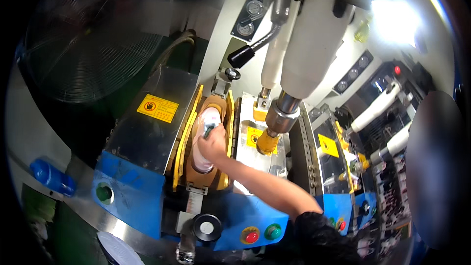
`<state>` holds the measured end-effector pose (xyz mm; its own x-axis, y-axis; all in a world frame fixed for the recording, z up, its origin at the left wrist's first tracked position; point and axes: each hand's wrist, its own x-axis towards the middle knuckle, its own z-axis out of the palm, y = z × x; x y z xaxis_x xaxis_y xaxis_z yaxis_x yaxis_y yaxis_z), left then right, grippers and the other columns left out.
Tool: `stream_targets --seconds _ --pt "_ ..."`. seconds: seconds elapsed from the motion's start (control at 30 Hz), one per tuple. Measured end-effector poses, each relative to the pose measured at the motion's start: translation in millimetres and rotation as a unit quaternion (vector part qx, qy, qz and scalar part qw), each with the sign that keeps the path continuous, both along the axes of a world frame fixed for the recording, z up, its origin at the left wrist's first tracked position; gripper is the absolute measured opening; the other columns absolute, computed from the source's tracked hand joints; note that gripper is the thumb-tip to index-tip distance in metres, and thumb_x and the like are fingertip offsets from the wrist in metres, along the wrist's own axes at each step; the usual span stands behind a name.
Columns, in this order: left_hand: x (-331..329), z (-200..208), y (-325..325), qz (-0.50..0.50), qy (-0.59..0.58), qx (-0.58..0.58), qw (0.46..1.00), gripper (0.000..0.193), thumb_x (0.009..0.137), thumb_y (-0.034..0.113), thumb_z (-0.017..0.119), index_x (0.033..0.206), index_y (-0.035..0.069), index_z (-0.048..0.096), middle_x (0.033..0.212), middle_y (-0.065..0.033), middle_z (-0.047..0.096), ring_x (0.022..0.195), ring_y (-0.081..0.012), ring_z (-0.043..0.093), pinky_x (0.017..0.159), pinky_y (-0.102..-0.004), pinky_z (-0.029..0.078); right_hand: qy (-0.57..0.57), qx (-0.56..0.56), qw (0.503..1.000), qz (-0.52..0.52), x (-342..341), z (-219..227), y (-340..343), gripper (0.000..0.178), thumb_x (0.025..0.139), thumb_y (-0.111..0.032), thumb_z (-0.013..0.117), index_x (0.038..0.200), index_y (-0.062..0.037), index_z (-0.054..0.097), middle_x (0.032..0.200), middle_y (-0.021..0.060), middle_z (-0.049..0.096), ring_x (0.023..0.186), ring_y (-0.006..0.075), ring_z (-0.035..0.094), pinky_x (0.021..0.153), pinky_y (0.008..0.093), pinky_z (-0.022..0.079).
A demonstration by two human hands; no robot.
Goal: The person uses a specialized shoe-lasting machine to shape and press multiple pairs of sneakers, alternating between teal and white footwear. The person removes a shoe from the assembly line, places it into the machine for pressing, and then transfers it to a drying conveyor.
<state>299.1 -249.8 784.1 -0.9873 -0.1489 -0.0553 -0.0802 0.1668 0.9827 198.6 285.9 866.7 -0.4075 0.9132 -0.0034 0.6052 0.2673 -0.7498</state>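
A pale pink and white shoe (201, 161) sits lengthwise in a press bay, on a tan pad (214, 179) between two yellow-edged side plates (185, 140). From the lower right my right arm reaches across, its dark sleeve pushed back. My right hand (213, 145) is closed at the middle of the shoe, fingers curled at its opening. Something small and dark green (208, 131) shows by the fingertips; its kind cannot be made out. The hand covers part of the shoe's upper. My left hand is out of view.
A thick press cylinder (283, 113) with a yellow tip hangs right of the bay. A black-knobbed lever (241, 57) juts above. Red (251, 236) and green (273, 231) buttons, and a black handwheel (207, 227), sit in front. A fan (88, 34) and blue bottle (51, 176) are left.
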Motion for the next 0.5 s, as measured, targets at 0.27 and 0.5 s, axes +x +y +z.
stream_targets --seconds 0.27,0.5 --pt "13.9 -1.3 30.6 -0.008 -0.011 0.150 0.989 0.037 0.076 0.012 0.071 0.104 -0.010 0.060 0.100 -0.0258 0.063 0.087 -0.0337 0.062 0.080 -0.0426 0.050 -0.113 0.043 0.992 0.045 22.3 -0.7 26.0 0.076 0.082 -0.045 0.059 0.121 0.0121 0.029 0.123 0.0340 0.037 0.109 0.0444 0.050 0.093 0.0436 0.043" --pt "53.7 70.0 30.3 -0.049 0.053 -0.039 0.997 0.042 0.084 0.018 0.064 0.112 -0.012 0.054 0.116 -0.0289 0.054 0.105 -0.0357 0.054 0.083 -0.0491 0.048 -0.144 0.374 0.839 0.369 168.5 85.2 -121.3 0.079 0.076 -0.036 0.069 0.134 0.0062 0.035 0.141 0.0282 0.032 0.132 0.0382 0.033 0.104 0.0562 0.028"
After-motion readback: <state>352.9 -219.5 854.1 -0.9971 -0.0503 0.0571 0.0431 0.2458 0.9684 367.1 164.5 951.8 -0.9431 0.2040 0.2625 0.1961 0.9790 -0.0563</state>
